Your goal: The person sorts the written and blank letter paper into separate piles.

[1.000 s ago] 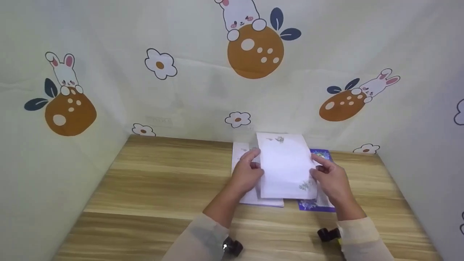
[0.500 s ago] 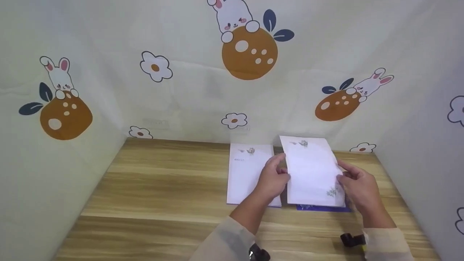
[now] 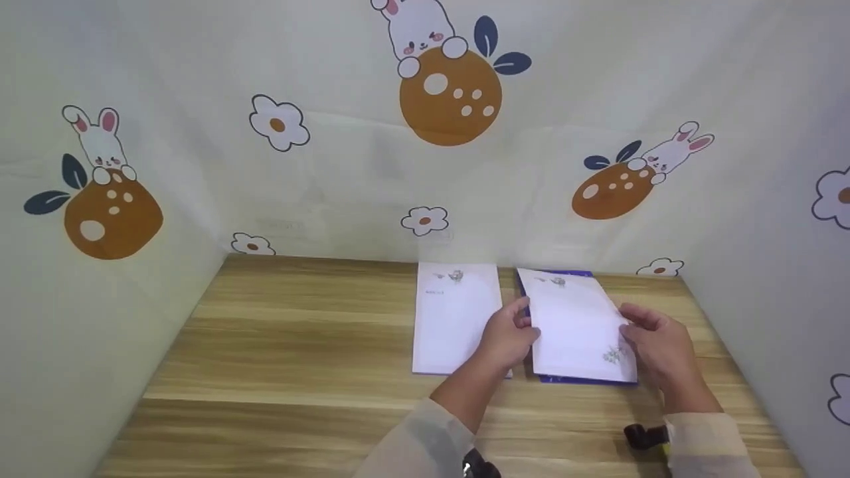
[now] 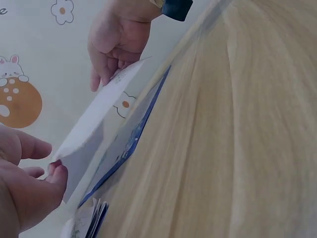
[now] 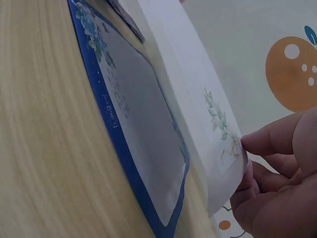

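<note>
My left hand [image 3: 505,335] pinches the left edge of a white sheet of paper [image 3: 581,325] with small printed plant motifs in two corners. Its right edge is between the thumb and fingers of my right hand [image 3: 664,348]. Under the sheet lies a blue-bordered paper cover [image 5: 111,119] with blue flowers, mostly covered in the head view. Both wrist views show a gap between the sheet and this cover. To the left, a white letter pad [image 3: 455,318] with a similar motif lies flat; its layered pages [image 4: 94,220] show in the left wrist view.
The wood-grain table [image 3: 285,332] extends left and in front of the papers. A cloth backdrop [image 3: 352,172] printed with rabbits, oranges and flowers stands behind and on both sides. A dark camera mount [image 3: 644,437] sits by the right sleeve.
Both hands have carried the sheet right, from partly over the letter pad to above the blue-bordered cover, then lowered it. The letter pad is now largely uncovered.
</note>
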The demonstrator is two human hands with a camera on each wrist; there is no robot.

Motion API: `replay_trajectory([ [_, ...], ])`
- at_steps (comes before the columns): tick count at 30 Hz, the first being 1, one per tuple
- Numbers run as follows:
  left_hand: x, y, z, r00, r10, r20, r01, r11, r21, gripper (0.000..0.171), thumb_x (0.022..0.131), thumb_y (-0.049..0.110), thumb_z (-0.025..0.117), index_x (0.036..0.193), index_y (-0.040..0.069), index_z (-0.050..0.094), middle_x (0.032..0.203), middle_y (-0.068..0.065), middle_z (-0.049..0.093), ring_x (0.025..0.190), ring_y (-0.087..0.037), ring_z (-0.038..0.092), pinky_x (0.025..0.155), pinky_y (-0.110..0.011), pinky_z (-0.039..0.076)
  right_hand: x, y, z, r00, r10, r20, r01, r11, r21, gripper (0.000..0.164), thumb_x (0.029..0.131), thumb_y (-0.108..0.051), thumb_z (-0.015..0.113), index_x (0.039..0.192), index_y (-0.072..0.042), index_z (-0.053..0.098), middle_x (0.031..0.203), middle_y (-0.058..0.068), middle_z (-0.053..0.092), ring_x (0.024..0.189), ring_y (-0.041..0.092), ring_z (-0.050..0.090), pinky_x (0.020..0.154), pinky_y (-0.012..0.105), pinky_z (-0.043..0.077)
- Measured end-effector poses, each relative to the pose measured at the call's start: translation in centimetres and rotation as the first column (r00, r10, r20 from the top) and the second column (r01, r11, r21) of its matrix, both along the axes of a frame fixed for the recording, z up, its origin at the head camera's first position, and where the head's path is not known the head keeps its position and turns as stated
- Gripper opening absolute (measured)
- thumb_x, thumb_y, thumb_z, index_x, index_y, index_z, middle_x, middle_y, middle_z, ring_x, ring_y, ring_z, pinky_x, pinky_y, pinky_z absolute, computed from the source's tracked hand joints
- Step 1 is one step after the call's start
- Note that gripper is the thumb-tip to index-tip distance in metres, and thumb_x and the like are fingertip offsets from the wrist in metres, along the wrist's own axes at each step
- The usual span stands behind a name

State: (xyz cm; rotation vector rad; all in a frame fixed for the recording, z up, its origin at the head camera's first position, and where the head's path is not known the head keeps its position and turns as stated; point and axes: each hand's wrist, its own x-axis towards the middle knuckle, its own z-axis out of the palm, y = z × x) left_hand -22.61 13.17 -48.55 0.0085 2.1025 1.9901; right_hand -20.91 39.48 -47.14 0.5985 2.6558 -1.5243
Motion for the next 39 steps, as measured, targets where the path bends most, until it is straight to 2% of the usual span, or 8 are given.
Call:
replay_trajectory([
  [4,0.2,0.0,-0.3,0.998,-0.054,0.035,0.054,0.998,-0.016,0.066,0.097,0.006,0.070,0.159,0.010,0.050,0.151,-0.013,0.063,0.142,-0.030,0.061,0.114,-0.042,0.057,-0.3,0.2,-0.7,1.000,0.001,0.020,0.000,0.998,-0.070,0.054,0.106,-0.013,0.060,0.159,-0.006,0.050,0.165,0.016,0.051,0.155,0.030,0.045,0.118,0.030,0.050],
  [9,0.3,-0.2,-0.4,0.992,-0.120,0.047,0.120,0.993,-0.008,0.072,0.094,0.005,0.067,0.163,0.008,0.044,0.163,-0.012,0.054,0.151,-0.030,0.054,0.123,-0.042,0.049,-0.4,0.4,-1.2,0.999,-0.011,0.037,0.015,0.994,-0.109,0.057,0.109,-0.022,0.059,0.162,-0.007,0.045,0.167,0.016,0.048,0.158,0.031,0.042,0.131,0.047,0.038],
  [16,0.3,-0.4,-0.7,0.986,-0.164,0.029,0.164,0.986,0.026,0.082,0.088,0.000,0.065,0.165,0.008,0.040,0.169,-0.015,0.046,0.158,-0.033,0.044,0.130,-0.044,0.040,-0.2,0.8,-1.5,0.998,0.009,0.069,-0.008,1.000,-0.011,0.060,0.108,-0.037,0.060,0.158,-0.004,0.050,0.165,0.021,0.049,0.144,0.032,0.048,0.110,0.039,0.046],
  [20,0.3,-0.5,-0.8,0.986,-0.169,0.010,0.168,0.985,0.033,0.082,0.087,0.000,0.065,0.165,0.008,0.040,0.170,-0.016,0.044,0.159,-0.033,0.042,0.131,-0.044,0.038,-0.2,0.7,-1.6,0.999,-0.002,0.044,-0.001,0.998,0.063,0.058,0.108,-0.036,0.058,0.155,-0.002,0.053,0.161,0.024,0.052,0.143,0.036,0.051,0.115,0.046,0.047],
  [25,0.0,-0.7,-0.5,0.991,-0.133,-0.030,0.133,0.991,0.025,0.080,0.088,0.003,0.066,0.164,0.013,0.043,0.169,-0.011,0.047,0.157,-0.031,0.046,0.130,-0.043,0.040,-0.6,-0.6,-1.1,1.000,0.006,-0.010,-0.005,0.993,0.115,0.055,0.108,-0.038,0.058,0.153,-0.006,0.057,0.158,0.023,0.055,0.145,0.040,0.050,0.123,0.057,0.042],
  [29,-0.1,-1.6,-0.2,0.992,-0.087,-0.090,0.090,0.995,0.030,0.074,0.093,0.008,0.065,0.163,0.014,0.043,0.165,-0.006,0.052,0.154,-0.027,0.051,0.127,-0.041,0.044,-1.1,-2.6,-0.4,0.988,0.147,-0.048,-0.138,0.979,0.149,0.054,0.107,-0.041,0.062,0.151,-0.010,0.059,0.155,0.018,0.061,0.144,0.038,0.054,0.122,0.055,0.045],
  [33,-0.4,-3.7,-0.1,0.986,-0.054,-0.156,0.060,0.997,0.038,0.071,0.095,0.013,0.063,0.163,0.010,0.042,0.163,-0.008,0.054,0.151,-0.028,0.053,0.126,-0.042,0.045,-1.6,-4.5,0.1,0.951,0.296,-0.090,-0.271,0.937,0.219,0.055,0.106,-0.040,0.066,0.152,-0.009,0.059,0.150,0.016,0.066,0.142,0.039,0.060,0.121,0.057,0.048],
  [39,-1.4,-7.6,0.3,0.990,0.015,-0.140,-0.011,1.000,0.028,0.067,0.100,0.018,0.066,0.163,0.014,0.043,0.162,-0.006,0.056,0.150,-0.027,0.055,0.123,-0.043,0.049,-2.3,-7.1,0.9,0.927,0.346,-0.142,-0.314,0.927,0.207,0.051,0.106,-0.037,0.067,0.149,-0.010,0.062,0.145,0.014,0.070,0.139,0.037,0.063,0.118,0.055,0.052],
])
